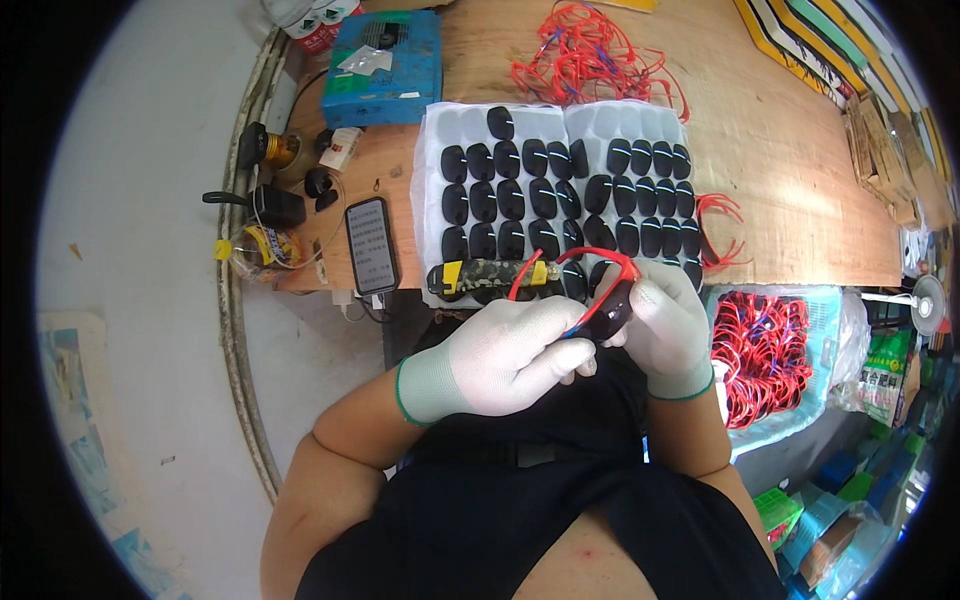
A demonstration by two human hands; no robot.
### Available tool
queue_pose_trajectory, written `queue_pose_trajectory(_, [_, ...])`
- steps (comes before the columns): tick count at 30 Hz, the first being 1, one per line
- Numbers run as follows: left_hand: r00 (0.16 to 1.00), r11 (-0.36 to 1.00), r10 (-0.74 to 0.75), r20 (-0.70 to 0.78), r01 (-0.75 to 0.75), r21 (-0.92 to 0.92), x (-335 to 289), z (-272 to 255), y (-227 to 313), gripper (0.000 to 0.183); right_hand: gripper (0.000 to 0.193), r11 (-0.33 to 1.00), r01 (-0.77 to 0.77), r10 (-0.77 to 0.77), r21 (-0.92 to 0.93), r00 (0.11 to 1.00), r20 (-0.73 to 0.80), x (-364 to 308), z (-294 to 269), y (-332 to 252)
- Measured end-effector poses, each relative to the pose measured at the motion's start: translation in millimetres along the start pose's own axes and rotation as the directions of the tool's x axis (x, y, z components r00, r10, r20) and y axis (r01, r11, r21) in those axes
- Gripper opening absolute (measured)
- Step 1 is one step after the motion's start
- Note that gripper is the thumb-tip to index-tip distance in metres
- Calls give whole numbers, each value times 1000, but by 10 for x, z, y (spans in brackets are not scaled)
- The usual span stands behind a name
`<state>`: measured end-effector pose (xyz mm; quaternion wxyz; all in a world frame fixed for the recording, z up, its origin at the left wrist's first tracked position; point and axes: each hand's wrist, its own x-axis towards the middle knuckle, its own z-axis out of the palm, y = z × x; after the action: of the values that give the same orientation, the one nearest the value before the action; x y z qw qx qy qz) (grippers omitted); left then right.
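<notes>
Red-framed glasses [608, 313] with a dark lens are held between my two hands, in front of my chest. My left hand [510, 355], in a white glove with a green cuff, pinches them from the left. On the other side, my right hand [667, 325], gloved alike, has its thumb and fingers closed on the frame. A thin red temple arm loops above the fingers. Just beyond lies a white tray [432, 190] with rows of black lenses [510, 200]. Across its near edge rests a camouflage-patterned bar [500, 276] with yellow and black ends.
Red frames are heaped at the table's back [600, 50] and fill a light-blue basket [765, 355] at the right. Left of the tray are a phone [372, 245], a blue box [383, 75] and a black adapter [277, 206]. Wooden crates [880, 160] stand far right.
</notes>
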<state>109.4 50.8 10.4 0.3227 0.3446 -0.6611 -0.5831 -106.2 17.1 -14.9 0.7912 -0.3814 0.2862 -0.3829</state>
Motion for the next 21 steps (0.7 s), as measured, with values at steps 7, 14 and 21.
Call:
queue_pose_trajectory(7, [999, 996, -37, 6, 37, -86, -49, -50, 60, 19, 37, 994, -39, 33, 101, 998, 52, 13, 102, -21])
queue_pose_trajectory(14, [990, 992, -110, -92, 103, -77, -201, -151, 309, 28, 31, 993, -88, 87, -74, 996, -13, 20, 320, -168])
queue_pose_trajectory(21, [995, 987, 43, -85, -29, 155, -229, -373, 303, 39, 27, 997, -65, 65, -37, 998, -7, 199, 427, -102])
